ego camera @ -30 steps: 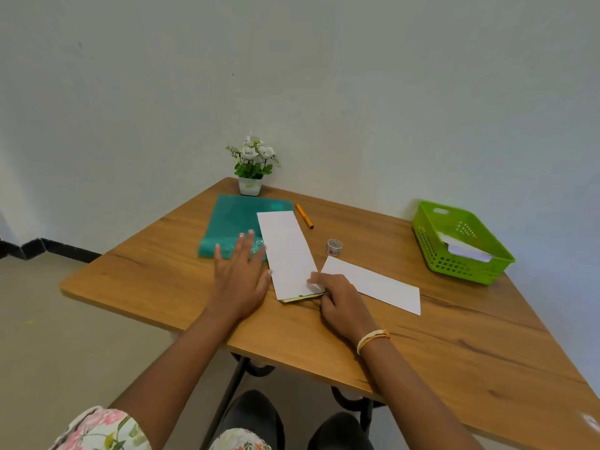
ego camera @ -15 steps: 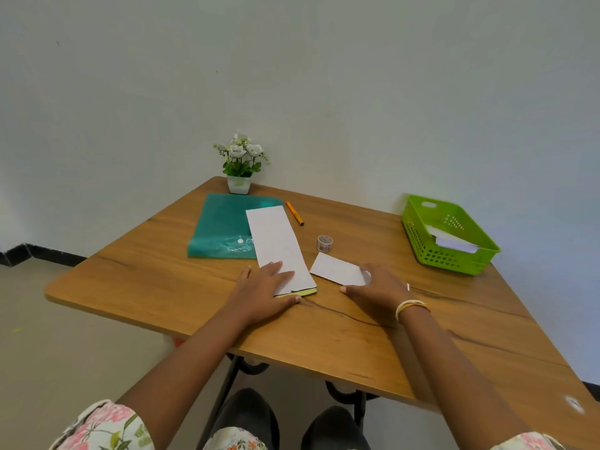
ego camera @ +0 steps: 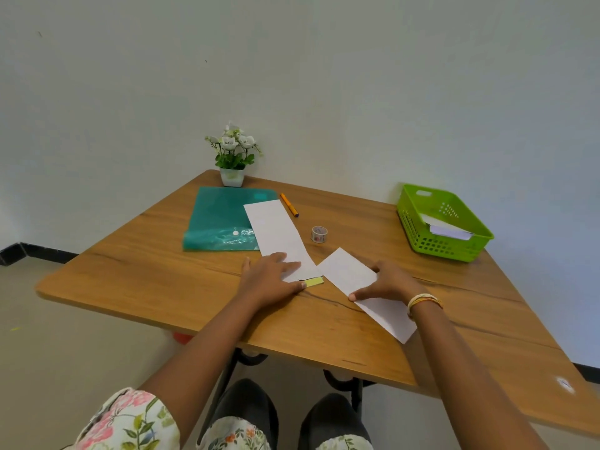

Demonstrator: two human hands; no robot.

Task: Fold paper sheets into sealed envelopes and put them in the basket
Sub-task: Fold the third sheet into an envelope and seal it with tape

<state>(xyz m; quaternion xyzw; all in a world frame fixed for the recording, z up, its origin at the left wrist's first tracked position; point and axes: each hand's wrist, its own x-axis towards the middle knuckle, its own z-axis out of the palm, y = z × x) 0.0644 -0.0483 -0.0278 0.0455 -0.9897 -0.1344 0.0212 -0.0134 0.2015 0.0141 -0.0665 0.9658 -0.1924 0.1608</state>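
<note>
Two long white paper strips lie on the wooden table (ego camera: 136,277). My left hand (ego camera: 271,280) rests flat with straight fingers on the near end of the left strip (ego camera: 276,228), beside a small yellow-green piece (ego camera: 314,282). My right hand (ego camera: 388,284) lies on the middle of the right strip (ego camera: 349,274), fingers spread, thumb at its near edge. The green basket (ego camera: 412,222) stands at the far right with white folded paper (ego camera: 446,229) inside. A small tape roll (ego camera: 319,234) sits between the strips and the basket.
A teal plastic folder (ego camera: 220,219) lies at the back left, partly under the left strip. An orange pen (ego camera: 289,204) lies behind the strips. A small potted plant (ego camera: 232,157) stands at the table's far corner against the wall.
My right hand went from the left strip's near end to the right strip and pulled it nearer and rightward. My left hand slid onto the left strip's near end.
</note>
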